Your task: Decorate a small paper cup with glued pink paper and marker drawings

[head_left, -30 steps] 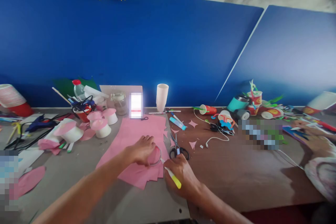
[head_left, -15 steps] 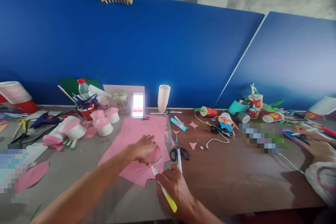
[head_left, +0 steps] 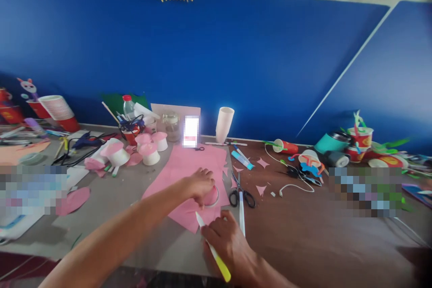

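Note:
A pink sheet of paper point(head_left: 184, 162) lies on the table, with jagged cut edges along its right side. On it rests a thin white ring point(head_left: 216, 198) around a pink circle. My left hand point(head_left: 201, 184) presses over the ring's left side, fingers curled down on it. A white marker with a yellow end point(head_left: 221, 266) is gripped in my right hand point(head_left: 224, 234). Its pale tip points up-left, close to the left thumb and over the sheet's lower edge. Black-handled scissors point(head_left: 241, 195) lie right of the paper, beside a white pen point(head_left: 242, 220).
Pink-topped white cups point(head_left: 150, 154) cluster at left, near a cut pink piece point(head_left: 77, 201). A tall white cup stack point(head_left: 224, 123) stands behind the paper. Pink scraps point(head_left: 261, 190), a blue tube point(head_left: 242, 159), a white cable point(head_left: 293, 186) and a red cup point(head_left: 285, 146) lie rightward.
The camera has turned left, so everything sits further right in view. The marker tip has drawn slightly away from the ring and left thumb. The left hand still presses on the ring.

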### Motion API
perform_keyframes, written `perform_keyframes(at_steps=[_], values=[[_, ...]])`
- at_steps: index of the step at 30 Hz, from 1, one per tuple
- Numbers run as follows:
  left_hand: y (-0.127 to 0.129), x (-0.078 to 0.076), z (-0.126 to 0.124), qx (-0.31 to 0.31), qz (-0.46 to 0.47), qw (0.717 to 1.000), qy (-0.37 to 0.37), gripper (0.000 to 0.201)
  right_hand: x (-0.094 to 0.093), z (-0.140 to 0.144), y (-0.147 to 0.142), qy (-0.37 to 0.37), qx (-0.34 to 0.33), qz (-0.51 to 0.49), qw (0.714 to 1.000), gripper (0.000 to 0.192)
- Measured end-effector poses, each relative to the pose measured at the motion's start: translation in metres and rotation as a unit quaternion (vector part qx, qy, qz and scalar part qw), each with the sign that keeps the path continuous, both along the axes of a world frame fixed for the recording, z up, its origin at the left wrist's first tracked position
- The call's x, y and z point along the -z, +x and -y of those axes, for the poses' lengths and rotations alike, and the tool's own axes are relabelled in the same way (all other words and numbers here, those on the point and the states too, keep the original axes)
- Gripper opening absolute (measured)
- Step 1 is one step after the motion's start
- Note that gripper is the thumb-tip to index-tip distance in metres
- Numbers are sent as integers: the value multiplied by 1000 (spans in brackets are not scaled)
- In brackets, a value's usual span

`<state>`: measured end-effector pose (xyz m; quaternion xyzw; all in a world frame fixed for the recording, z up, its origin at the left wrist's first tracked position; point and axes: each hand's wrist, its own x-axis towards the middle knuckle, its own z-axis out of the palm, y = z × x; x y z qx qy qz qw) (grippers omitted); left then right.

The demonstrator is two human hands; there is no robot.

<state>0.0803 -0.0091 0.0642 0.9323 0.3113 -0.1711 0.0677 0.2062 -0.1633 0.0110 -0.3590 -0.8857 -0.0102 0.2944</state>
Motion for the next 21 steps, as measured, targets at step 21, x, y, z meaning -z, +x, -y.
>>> perform_keyframes(at_steps=[21], values=[[32,5,4,4,-68,997,26,69,7,-18,-23,80,46,76,993,19]])
